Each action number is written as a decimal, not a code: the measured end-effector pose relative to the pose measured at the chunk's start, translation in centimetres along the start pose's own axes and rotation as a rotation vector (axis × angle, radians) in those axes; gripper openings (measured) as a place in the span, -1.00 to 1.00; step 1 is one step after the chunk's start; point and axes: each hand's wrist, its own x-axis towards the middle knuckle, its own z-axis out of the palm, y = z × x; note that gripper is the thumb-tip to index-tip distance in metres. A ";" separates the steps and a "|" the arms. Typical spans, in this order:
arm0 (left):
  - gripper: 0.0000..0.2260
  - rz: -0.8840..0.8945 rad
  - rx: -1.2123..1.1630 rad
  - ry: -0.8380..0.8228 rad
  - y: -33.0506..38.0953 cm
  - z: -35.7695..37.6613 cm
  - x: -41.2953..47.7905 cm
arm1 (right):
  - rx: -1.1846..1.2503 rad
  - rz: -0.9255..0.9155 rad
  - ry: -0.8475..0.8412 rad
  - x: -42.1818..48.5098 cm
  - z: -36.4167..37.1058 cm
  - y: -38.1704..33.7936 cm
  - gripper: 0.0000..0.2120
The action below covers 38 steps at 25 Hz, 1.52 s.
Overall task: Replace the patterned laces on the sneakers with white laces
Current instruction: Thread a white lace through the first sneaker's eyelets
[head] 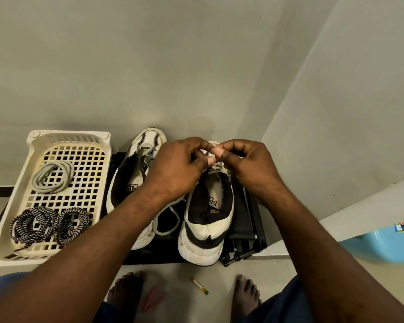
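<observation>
Head view: left hand [180, 169] and right hand [247, 166] meet over the far eyelets of the right sneaker [208, 229]. Each pinches what looks like the white lace [167, 220], whose slack loops between the sneakers; the tip is hidden by fingers. Patterned laces [33, 224] lie coiled in the basket [14, 229] at left. Judgement: pinch close to the tip, feed straight through the eyelet, even both sides before crossing.
</observation>
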 end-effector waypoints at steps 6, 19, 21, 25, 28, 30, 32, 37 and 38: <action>-0.87 0.008 0.067 -0.005 -0.2 0.2 -0.1 | 0.002 0.005 0.086 -0.1 0.0 0.2 -0.92; -0.90 0.009 0.206 -0.038 -0.8 1.5 -0.1 | -0.566 0.160 -0.200 -1.7 -2.1 0.1 -0.80; -0.92 0.028 0.250 -0.062 -0.8 1.9 -0.1 | -0.498 0.194 -0.166 -1.8 -1.8 0.3 -0.92; -0.83 0.062 0.357 -0.070 -0.5 2.9 -0.2 | -0.134 0.465 -0.083 -1.3 -2.3 1.4 -0.89; -0.84 0.068 0.420 -0.086 -0.5 3.4 -0.2 | 0.043 0.563 -0.089 -1.2 -2.7 2.0 -0.87; -0.84 0.068 0.428 -0.075 -0.6 3.6 -0.4 | 0.120 0.587 -0.088 -1.2 -2.8 2.2 -0.86; -0.82 0.070 0.411 -0.046 -0.7 3.8 -0.5 | 0.145 0.582 -0.095 -1.1 -2.9 2.3 -0.85; -0.83 0.040 0.337 0.024 -0.6 4.7 -1.0 | 0.139 0.559 -0.113 -1.0 -2.9 2.4 -0.84; -0.84 0.038 0.326 0.026 -0.6 4.7 -1.1 | 0.140 0.557 -0.116 -1.0 -2.9 2.4 -0.84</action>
